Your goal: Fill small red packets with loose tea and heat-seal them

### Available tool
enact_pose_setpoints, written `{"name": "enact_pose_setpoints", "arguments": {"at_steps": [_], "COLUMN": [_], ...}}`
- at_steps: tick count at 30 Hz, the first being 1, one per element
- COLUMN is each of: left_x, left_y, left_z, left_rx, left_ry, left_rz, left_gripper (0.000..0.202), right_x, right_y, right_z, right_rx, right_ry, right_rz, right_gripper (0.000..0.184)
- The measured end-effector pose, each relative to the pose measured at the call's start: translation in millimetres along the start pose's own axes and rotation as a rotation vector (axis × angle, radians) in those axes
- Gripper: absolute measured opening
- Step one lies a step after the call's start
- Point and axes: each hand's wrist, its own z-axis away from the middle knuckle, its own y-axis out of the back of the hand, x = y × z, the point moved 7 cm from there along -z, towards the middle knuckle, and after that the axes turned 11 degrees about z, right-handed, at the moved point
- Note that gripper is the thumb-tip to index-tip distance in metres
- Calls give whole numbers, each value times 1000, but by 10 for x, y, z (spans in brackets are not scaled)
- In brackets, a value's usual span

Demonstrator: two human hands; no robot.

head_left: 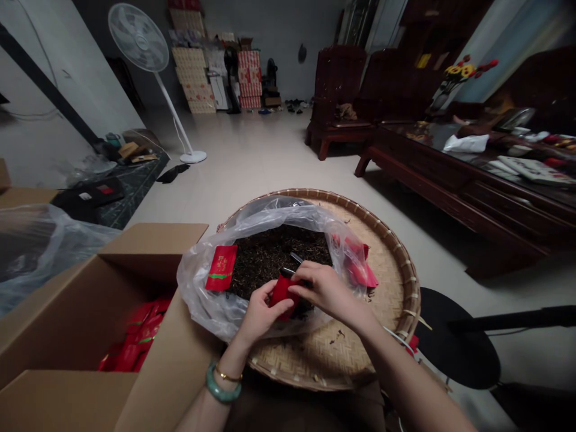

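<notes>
My left hand (260, 312) is closed around a small red packet (282, 293), holding it over a clear plastic bag (211, 282) full of dark loose tea leaves (270, 255). My right hand (326, 288) pinches a small metal scoop (294, 264) at the packet's mouth. The bag rests in a round woven bamboo tray (396, 282). Another red packet (221, 268) lies on the bag's left edge, and more red packets (360, 267) lie on the tray to the right. A green bangle is on my left wrist.
An open cardboard box (90, 300) holding several red packets (135, 339) stands at the left. A dark round stool (454, 342) is at the right, a long dark wooden table (472, 186) beyond it. A white standing fan (139, 42) and stacked cartons are farther back.
</notes>
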Motion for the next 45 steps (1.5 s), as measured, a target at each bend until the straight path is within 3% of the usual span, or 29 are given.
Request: {"name": "enact_pose_setpoints", "arguments": {"at_steps": [2, 6, 11, 17, 20, 24, 30, 36, 45], "left_x": [-2, -54, -121, -72, -99, -115, -22, 10, 28], "left_y": [29, 78, 94, 171, 149, 108, 126, 153, 108], "left_z": [-9, -5, -18, -49, -43, -37, -7, 75, 89], "left_rx": [35, 136, 150, 170, 185, 204, 262, 314, 298], "left_ry": [5, 18, 27, -17, -6, -6, -124, -277, -260], "left_rz": [75, 253, 317, 228, 284, 279, 55, -198, -226], "left_gripper": [34, 36, 31, 28, 30, 33, 25, 23, 23], "right_x": [35, 269, 411, 451, 473, 447, 391, 451, 386], "right_y": [-21, -197, -519, -600, -653, -642, -601, -704, -673], "right_z": [-9, 18, 36, 26, 47, 108, 157, 199, 172], "right_rx": [55, 257, 245, 189, 247, 354, 396, 433, 400], "right_ry": [-27, -256, -421, -499, -537, -534, -512, -585, -491], "right_rz": [-119, -479, -744, -877, -975, -885, -662, -813, -750], "right_gripper": [8, 44, 24, 30, 37, 32, 21, 25, 17]}}
